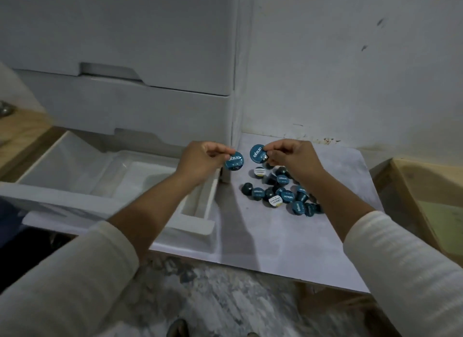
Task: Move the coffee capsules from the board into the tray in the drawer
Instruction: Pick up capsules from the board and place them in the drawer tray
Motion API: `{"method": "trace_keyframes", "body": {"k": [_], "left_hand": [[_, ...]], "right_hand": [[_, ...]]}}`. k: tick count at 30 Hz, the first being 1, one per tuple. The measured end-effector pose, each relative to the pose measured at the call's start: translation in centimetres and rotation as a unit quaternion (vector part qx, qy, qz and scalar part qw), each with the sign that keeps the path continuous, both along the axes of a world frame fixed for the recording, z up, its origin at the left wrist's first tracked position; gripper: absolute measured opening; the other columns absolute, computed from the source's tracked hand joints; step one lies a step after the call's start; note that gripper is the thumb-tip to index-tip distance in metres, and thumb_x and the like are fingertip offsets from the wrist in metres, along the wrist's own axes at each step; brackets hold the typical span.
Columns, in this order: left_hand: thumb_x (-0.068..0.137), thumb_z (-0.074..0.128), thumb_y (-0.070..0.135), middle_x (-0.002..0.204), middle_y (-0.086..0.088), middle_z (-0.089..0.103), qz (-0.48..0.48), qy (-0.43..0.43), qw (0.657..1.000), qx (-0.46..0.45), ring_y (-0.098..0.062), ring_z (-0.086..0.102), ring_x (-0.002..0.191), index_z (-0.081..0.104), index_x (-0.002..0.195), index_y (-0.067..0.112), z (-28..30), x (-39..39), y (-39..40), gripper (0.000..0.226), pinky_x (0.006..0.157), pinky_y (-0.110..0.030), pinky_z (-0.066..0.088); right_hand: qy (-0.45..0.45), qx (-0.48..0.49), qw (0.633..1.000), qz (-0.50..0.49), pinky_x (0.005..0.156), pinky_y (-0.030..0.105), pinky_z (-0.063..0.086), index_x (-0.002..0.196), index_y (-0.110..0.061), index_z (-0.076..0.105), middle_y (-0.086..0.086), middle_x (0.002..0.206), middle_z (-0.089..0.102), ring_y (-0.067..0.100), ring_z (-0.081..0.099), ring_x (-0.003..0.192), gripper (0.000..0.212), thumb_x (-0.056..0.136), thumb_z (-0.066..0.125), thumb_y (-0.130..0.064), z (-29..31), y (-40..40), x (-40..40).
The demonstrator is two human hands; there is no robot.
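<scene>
left hand pinches one blue capsule above the open drawer's right edge; right hand pinches another capsule over the pale board. the capsule pile lies on the board, right of the white tray.

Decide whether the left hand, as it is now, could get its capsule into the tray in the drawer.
Probably yes. The left hand pinches a capsule just past the right end of the tray. The drawer is pulled out, the tray is open on top, and nothing lies between.
</scene>
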State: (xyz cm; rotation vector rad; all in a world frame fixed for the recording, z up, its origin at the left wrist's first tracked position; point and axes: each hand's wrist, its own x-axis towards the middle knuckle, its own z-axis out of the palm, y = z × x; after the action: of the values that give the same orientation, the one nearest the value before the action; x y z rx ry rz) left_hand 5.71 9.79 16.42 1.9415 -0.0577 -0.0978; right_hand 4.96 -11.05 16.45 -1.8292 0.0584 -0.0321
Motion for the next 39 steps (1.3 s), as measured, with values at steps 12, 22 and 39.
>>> {"method": "trace_keyframes", "body": {"k": [12,22,39], "left_hand": [[0.081,0.069,0.008,0.077,0.015,0.068,-0.195,0.051,0.946,0.254,0.02,0.059,0.062,0.074,0.09,0.02,-0.3,7.5,23.5,0.015,0.058,0.004,0.041],[0.083,0.065,0.009,0.093,0.003,0.074,-0.354,0.072,0.861,0.357,0.0,0.061,0.08,0.075,0.091,0.017,-6.2,12.2,30.2,0.015,0.066,-0.001,0.04],[0.083,0.06,0.002,0.091,-0.002,0.073,-0.431,0.079,0.806,0.398,-0.013,0.066,0.088,0.073,0.085,0.016,-9.6,13.3,30.5,0.019,0.076,-0.021,0.048]], "right_hand": [[0.087,-0.073,0.975,0.189,0.064,0.012,0.054,0.08,-0.012,0.07,-0.007,0.064,0.069,0.0,0.062,0.055,0.019,0.083,0.061,0.004,-1.8,20.0,6.1],[0.206,-0.165,0.949,0.17,0.059,0.009,0.051,0.085,-0.007,0.072,0.006,0.074,0.067,0.005,0.061,0.061,0.012,0.081,0.063,-0.001,-8.4,31.0,8.7],[0.269,-0.202,0.916,0.218,0.061,0.006,0.05,0.093,-0.01,0.073,0.006,0.083,0.069,0.009,0.063,0.07,0.019,0.08,0.062,-0.002,-10.7,34.5,9.1]]}}
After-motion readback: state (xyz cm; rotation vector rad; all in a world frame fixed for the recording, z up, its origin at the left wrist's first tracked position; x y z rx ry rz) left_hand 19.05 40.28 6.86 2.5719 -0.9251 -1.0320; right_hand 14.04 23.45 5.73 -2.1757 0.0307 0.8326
